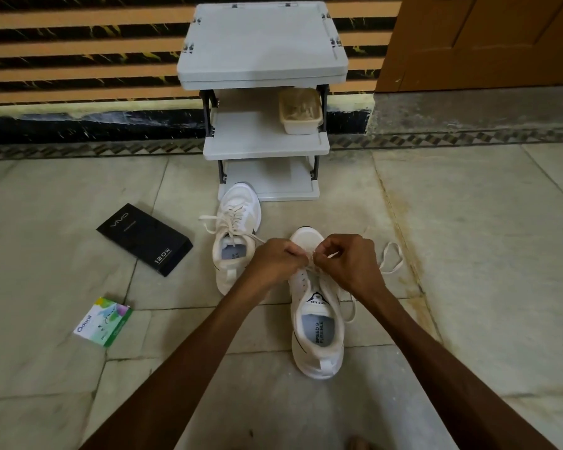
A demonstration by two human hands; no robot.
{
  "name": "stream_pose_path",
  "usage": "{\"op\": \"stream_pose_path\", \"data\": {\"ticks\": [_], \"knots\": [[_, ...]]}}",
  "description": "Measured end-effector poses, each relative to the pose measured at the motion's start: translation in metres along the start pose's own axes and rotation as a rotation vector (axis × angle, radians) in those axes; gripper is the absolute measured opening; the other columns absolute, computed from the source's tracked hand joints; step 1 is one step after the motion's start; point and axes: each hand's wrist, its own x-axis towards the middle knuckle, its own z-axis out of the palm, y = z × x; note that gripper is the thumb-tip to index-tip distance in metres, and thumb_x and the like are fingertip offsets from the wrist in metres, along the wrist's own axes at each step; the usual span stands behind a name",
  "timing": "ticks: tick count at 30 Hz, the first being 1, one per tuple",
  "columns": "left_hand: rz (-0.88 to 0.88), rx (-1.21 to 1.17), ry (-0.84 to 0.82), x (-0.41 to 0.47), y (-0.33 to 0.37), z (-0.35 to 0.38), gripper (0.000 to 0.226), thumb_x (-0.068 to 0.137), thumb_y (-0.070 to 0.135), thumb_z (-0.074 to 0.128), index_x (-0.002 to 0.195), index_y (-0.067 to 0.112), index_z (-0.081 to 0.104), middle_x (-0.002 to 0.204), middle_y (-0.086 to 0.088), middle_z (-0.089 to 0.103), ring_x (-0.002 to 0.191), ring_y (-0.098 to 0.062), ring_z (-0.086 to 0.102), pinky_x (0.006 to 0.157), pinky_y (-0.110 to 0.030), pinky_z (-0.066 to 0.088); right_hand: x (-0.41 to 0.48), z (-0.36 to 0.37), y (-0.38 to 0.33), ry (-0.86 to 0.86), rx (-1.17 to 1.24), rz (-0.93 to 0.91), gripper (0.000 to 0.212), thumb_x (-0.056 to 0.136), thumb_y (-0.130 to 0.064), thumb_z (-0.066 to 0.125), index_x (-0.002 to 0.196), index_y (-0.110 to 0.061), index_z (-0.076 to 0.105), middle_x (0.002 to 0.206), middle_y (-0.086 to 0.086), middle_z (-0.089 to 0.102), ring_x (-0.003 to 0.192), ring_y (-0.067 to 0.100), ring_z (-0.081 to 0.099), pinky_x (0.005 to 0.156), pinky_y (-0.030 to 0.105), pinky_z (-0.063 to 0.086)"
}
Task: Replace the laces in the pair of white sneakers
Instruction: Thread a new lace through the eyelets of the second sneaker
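Two bare forearms reached out from the bottom edge, meeting over the near sneaker [319, 339], which stood on the marble floor [468, 222] with its heel toward the person and its toe away, so the eyelet rows faced up within easy reach. The left hand [275, 259] and right hand [348, 258] were close together above the forefoot, fingers curled, each pinching a bit of the white lace [392, 258] at the eyelets nearest the toe. Which eyelet was being worked could not be told. The slack of that lace trailed off to the right and lay looped on the floor. The upper eyelets looked unthreaded (so this shoe seemed early in its lacing). Just beside it, further off on the left, the other sneaker [238, 232] stood laced, its ends loose. A black vivo box [143, 238] and an Odonil carton [103, 321] lay well apart on the left. Behind stood a grey plastic shoe rack [264, 47], a lidded tub [301, 112] on its middle shelf.
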Motion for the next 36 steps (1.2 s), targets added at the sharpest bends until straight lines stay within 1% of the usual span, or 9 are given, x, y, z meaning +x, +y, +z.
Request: {"op": "stream_pose_path", "data": {"ticks": [4, 6, 10, 15, 18, 22, 27, 32, 36], "knots": [[-0.004, 0.4, -0.026, -0.006, -0.005, 0.006, 0.026, 0.066, 0.038, 0.082, 0.081, 0.026, 0.065, 0.081, 0.015, 0.064, 0.082, -0.008, 0.062, 0.071, -0.025, 0.05, -0.003, -0.001, 0.004, -0.038, -0.061, 0.009, 0.01, 0.069, -0.014, 0.08, 0.071, -0.021, 0.074, 0.062, -0.015, 0.067, 0.058, -0.007, 0.063, 0.056, 0.004, 0.042], [-0.006, 0.46, 0.014, -0.006, -0.003, 0.007, 0.031, 0.063, 0.042, 0.081, 0.08, 0.019, 0.071, 0.08, 0.007, 0.07, 0.079, -0.01, 0.064, 0.068, -0.028, 0.05, -0.004, 0.0, 0.001, -0.077, -0.092, -0.004, 0.008, 0.071, -0.015, 0.08, 0.077, -0.02, 0.076, 0.066, -0.011, 0.069, 0.057, -0.007, 0.061, 0.058, 0.003, 0.042], [-0.079, 0.326, 0.001, -0.002, 0.002, -0.002, 0.018, 0.066, 0.027, 0.078, 0.076, 0.012, 0.078, 0.072, -0.006, 0.074, 0.069, -0.017, 0.069, 0.07, -0.03, 0.057, -0.007, 0.005, -0.007, -0.215, -0.259, -0.107, 0.008, 0.077, -0.02, 0.073, 0.083, -0.019, 0.078, 0.077, -0.002, 0.075, 0.068, 0.009, 0.066, 0.063, 0.018, 0.047], [-0.22, 0.067, -0.081, 0.002, -0.001, -0.012, 0.013, 0.076, -0.003, 0.07, 0.089, 0.0, 0.074, 0.08, -0.014, 0.071, 0.067, -0.016, 0.064, 0.063, -0.023, 0.056, -0.006, 0.009, -0.013, -0.297, -0.377, -0.098, 0.009, 0.078, -0.025, 0.072, 0.078, -0.016, 0.075, 0.077, 0.003, 0.073, 0.073, 0.02, 0.065, 0.062, 0.021, 0.04], [-0.233, -0.016, -0.087, 0.002, -0.006, -0.015, 0.009, 0.08, 0.0, 0.072, 0.089, 0.0, 0.073, 0.078, -0.01, 0.069, 0.068, -0.013, 0.065, 0.053, -0.017, 0.052, -0.003, 0.013, -0.016, -0.311, -0.451, -0.088, 0.015, 0.079, -0.028, 0.071, 0.071, -0.015, 0.072, 0.073, 0.007, 0.07, 0.073, 0.025, 0.062, 0.062, 0.023, 0.035], [-0.25, -0.053, -0.087, 0.004, -0.01, -0.016, 0.007, 0.079, 0.0, 0.073, 0.079, 0.007, 0.072, 0.084, -0.014, 0.07, 0.077, -0.018, 0.067, 0.069, -0.025, 0.057, 0.002, 0.015, -0.021, -0.334, -0.532, -0.094, 0.023, 0.081, -0.033, 0.068, 0.072, -0.013, 0.072, 0.072, 0.009, 0.068, 0.07, 0.027, 0.063, 0.06, 0.025, 0.038], [-0.245, -0.112, -0.101, 0.002, -0.01, -0.015, 0.007, 0.078, -0.002, 0.073, 0.084, 0.002, 0.073, 0.08, -0.012, 0.071, 0.063, -0.01, 0.067, 0.053, -0.016, 0.052, 0.004, 0.014, -0.027, -0.384, -0.627, -0.137, 0.024, 0.084, -0.03, 0.063, 0.082, -0.008, 0.071, 0.08, 0.011, 0.067, 0.075, 0.03, 0.063, 0.063, 0.03, 0.043], [-0.193, -0.096, -0.125, 0.0, -0.01, -0.013, 0.013, 0.078, 0.001, 0.071, 0.09, -0.001, 0.075, 0.092, -0.02, 0.073, 0.08, -0.019, 0.069, 0.068, -0.022, 0.058, 0.004, 0.02, -0.033, -0.404, -0.722, -0.201, 0.017, 0.089, -0.025, 0.058, 0.092, -0.01, 0.064, 0.091, 0.009, 0.062, 0.083, 0.028, 0.06, 0.069, 0.028, 0.038], [-0.18, -0.087, -0.139, -0.001, -0.008, -0.013, 0.015, 0.079, -0.005, 0.066, 0.083, 0.008, 0.074, 0.085, -0.013, 0.072, 0.07, -0.012, 0.067, 0.055, -0.016, 0.051, 0.003, 0.022, -0.036, -0.35, -0.762, -0.268, 0.013, 0.092, -0.021, 0.055, 0.093, -0.01, 0.063, 0.096, 0.01, 0.064, 0.084, 0.027, 0.059, 0.07, 0.028, 0.035]]}}
